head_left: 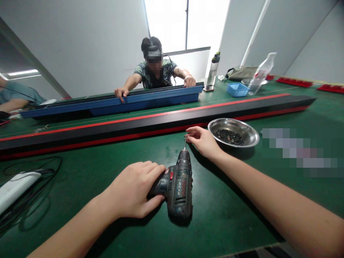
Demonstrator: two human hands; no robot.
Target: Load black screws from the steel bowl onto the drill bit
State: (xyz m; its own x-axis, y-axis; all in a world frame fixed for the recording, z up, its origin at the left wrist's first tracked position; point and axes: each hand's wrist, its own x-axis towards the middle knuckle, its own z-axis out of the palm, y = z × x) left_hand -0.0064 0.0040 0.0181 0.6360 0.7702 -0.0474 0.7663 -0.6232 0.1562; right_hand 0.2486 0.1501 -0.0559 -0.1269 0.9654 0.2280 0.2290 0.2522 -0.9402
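My left hand is wrapped round the handle of a black cordless drill, which lies on its side with the chuck pointing away from me. A thin driver bit sticks out of the chuck. At its tip, the fingers of my right hand are pinched together; what is between them is too small to make out, perhaps a screw. Just right of that hand stands a steel bowl of small dark screws. Beyond both hands lies a long black bar with red edges.
Across the green table, a person holds a long blue bar. A blue tray, a drinking bottle and a clear plastic bottle stand at the back right. A white power strip with black cables lies at left.
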